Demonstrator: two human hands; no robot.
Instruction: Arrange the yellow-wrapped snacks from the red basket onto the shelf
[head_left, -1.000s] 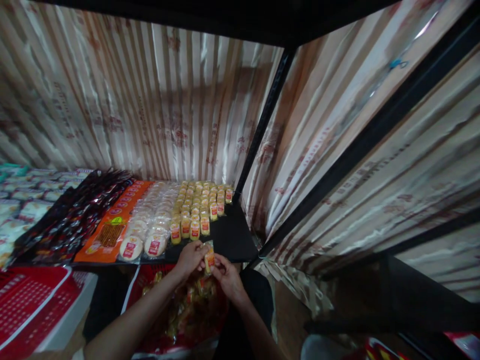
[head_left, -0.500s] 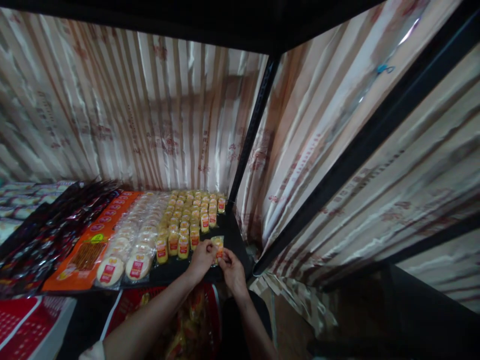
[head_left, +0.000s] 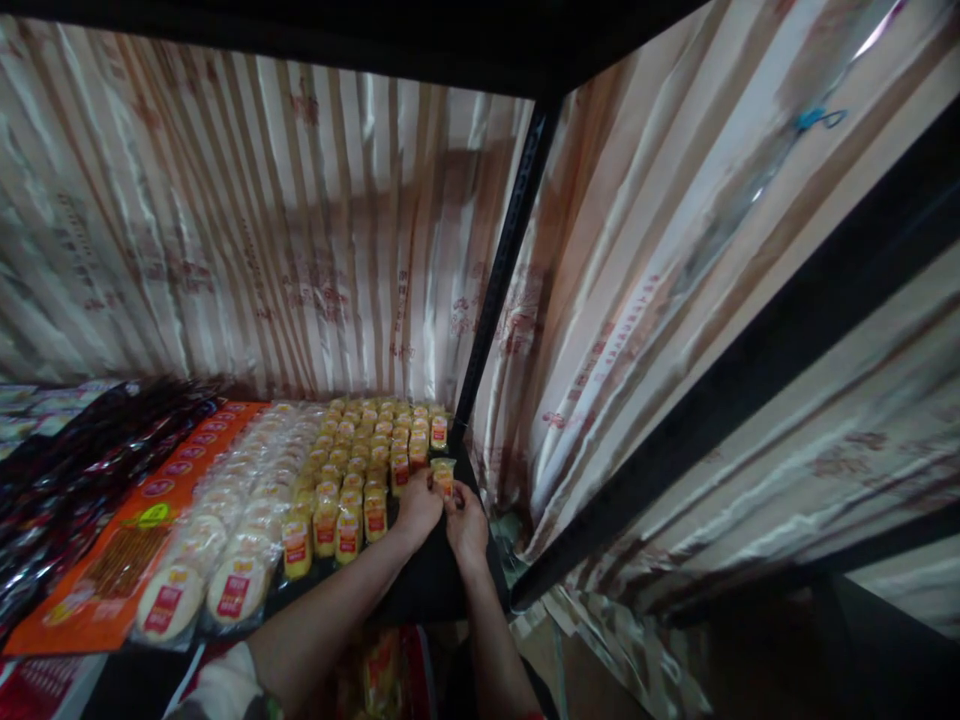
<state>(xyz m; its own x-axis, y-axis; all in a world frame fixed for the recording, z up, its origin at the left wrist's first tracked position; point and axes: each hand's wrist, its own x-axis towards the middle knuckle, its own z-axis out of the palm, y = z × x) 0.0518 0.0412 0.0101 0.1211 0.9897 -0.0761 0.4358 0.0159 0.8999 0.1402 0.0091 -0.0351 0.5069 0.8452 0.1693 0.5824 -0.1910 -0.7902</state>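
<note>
My left hand (head_left: 418,506) and my right hand (head_left: 466,520) together pinch a small yellow snack pack (head_left: 444,474) with a red label. They hold it upright over the black shelf (head_left: 435,590), at the right end of the rows of like yellow packs (head_left: 360,470). The pack stands just in front of the rearmost packs near the black corner post (head_left: 501,270). Both hands have their fingers closed on the pack's sides.
Left of the yellow packs lie rows of round white cakes (head_left: 225,530), orange flat packets (head_left: 112,560) and dark red-black packets (head_left: 67,480). A striped satin curtain (head_left: 262,230) backs the shelf. A red bag of snacks (head_left: 382,680) sits below the shelf edge.
Both hands carried the yellow pack forward from over the red bag onto the shelf, up to the right end of the rows. The view tilted up and left.
</note>
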